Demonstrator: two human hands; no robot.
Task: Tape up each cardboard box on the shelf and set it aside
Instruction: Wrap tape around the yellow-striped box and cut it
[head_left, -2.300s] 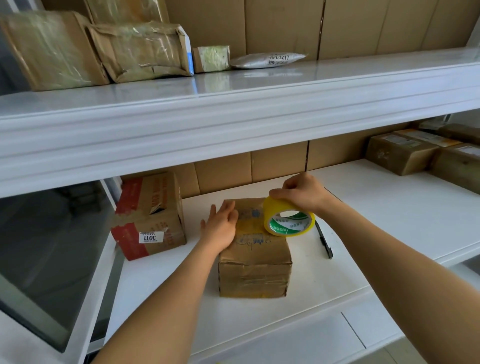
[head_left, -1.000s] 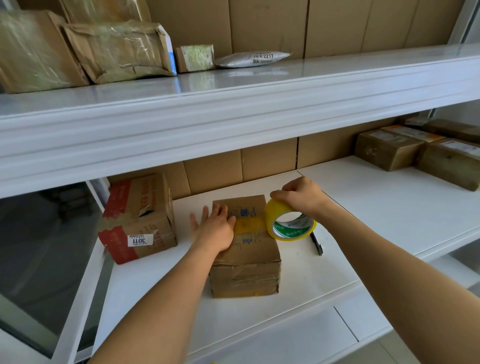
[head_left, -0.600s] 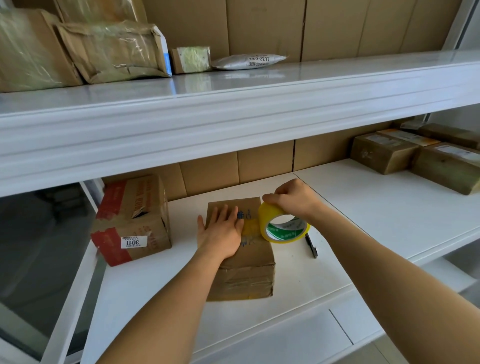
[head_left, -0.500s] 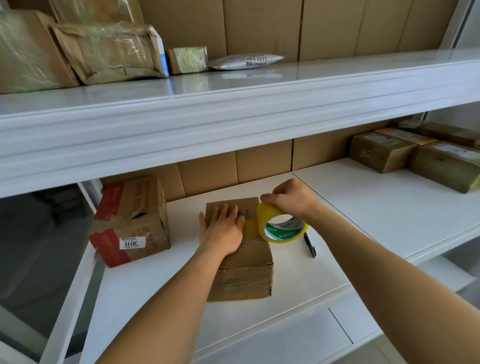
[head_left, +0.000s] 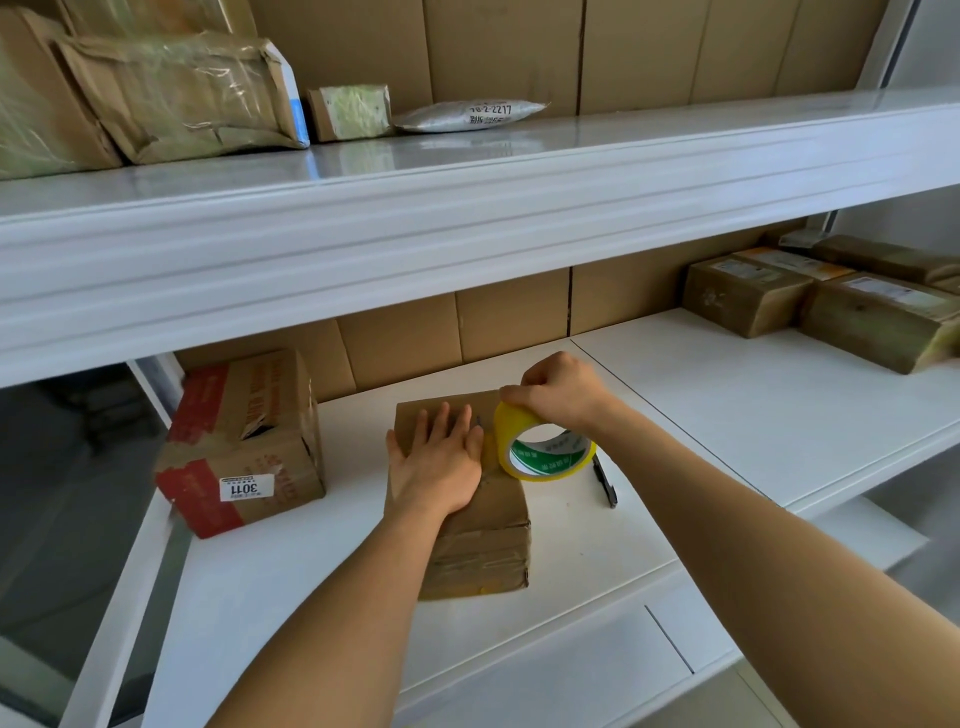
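A small cardboard box (head_left: 470, 525) sits on the white lower shelf (head_left: 727, 415), near its front edge and a little left of the seam between two shelf panels. The left hand (head_left: 439, 462) lies flat on the box top with fingers straight and slightly spread, pressing down. The right hand (head_left: 558, 392) has its fingers curled over the top of a yellow tape roll (head_left: 543, 449) with a green-and-white core, gripping it; the roll stands on edge at the right side of the box top, touching it beside the left hand. A black pen (head_left: 605, 483) lies on the shelf just right of the box. To the left stands a larger red-and-brown box (head_left: 244, 441) with a white label reading 3011, apart from the small box. Several brown parcels (head_left: 810, 301) sit at the far right of the shelf. On the upper shelf (head_left: 467, 208) lie wrapped packages (head_left: 176, 98) and a white mailer bag (head_left: 470, 115).
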